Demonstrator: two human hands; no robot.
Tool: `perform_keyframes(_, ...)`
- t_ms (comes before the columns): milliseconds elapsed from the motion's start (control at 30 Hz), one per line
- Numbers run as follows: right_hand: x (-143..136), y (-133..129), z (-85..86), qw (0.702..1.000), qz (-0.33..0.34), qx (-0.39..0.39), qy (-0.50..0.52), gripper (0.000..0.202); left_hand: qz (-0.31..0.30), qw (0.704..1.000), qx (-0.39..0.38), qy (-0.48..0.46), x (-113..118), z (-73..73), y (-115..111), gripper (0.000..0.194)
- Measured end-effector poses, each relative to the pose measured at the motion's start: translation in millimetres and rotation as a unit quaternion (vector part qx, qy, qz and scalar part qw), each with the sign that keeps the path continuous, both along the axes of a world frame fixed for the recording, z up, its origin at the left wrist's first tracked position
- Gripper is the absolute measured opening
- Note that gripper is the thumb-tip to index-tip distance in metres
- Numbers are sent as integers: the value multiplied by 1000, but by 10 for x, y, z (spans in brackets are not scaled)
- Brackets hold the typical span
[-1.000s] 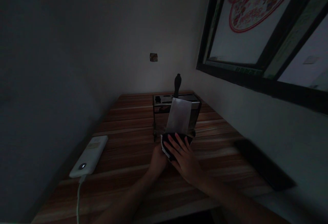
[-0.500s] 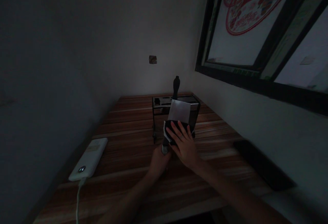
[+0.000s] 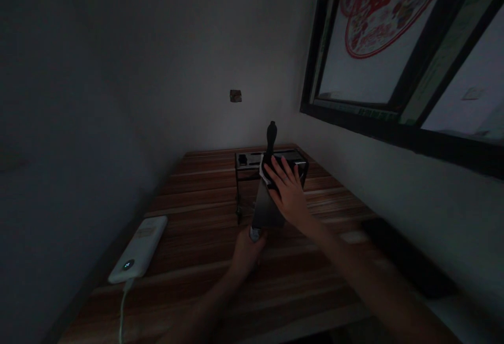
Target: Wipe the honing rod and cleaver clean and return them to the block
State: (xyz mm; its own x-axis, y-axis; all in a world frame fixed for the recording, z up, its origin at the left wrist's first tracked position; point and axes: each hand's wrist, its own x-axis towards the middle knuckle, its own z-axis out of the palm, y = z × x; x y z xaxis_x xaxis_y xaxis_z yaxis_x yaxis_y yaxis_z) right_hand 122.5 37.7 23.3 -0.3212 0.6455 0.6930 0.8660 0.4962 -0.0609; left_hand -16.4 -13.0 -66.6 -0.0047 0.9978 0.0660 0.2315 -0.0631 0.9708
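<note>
My left hand (image 3: 246, 254) is closed round the handle of a cleaver, low at the middle of the table. The cleaver's broad metal blade (image 3: 268, 210) points up and away from me. Against the blade's far end, my right hand (image 3: 291, 197) presses a black cloth (image 3: 268, 162) with a white edge, its fingers spread over the cloth. That hand and cloth cover the blade's tip. Just behind stands a knife rack (image 3: 244, 161) with a slotted metal top and dark frame. A black knife handle (image 3: 271, 136) sticks up from it.
A white power bank (image 3: 140, 247) with a lit display and a plugged-in cable (image 3: 122, 310) lies at the left. A dark flat object (image 3: 407, 257) lies along the right wall. The striped wooden table (image 3: 205, 202) meets walls at left, back and right; a dark-framed window (image 3: 354, 110) is above.
My right hand and the black cloth have moved up the blade, away from the handle towards its far end. More of the lower blade now shows. My left hand stays on the handle.
</note>
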Motion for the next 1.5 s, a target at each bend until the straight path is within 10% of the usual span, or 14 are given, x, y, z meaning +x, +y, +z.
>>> perform_keyframes(767,219,-82,283,976,123,28,176,46,-66,994,-82,-21,-61,13,12,30)
perform_keyframes(933,435,-310,253,924,82,36,372,34,-106,990,-94,-28,-96,-38,47,37)
perform_keyframes(1167,748,-388,-426,763,-115,-40,634,39,-169,976,-119,-66,-142,-64,66,40)
perform_keyframes(1333,807,-405,-739,663,-120,-127,728,46,-195,969,-123,-84,-190,-27,61,39)
perform_keyframes(1500,842,-396,-810,653,-120,-161,730,47,-240,958,-106,-113,-203,-10,46,39)
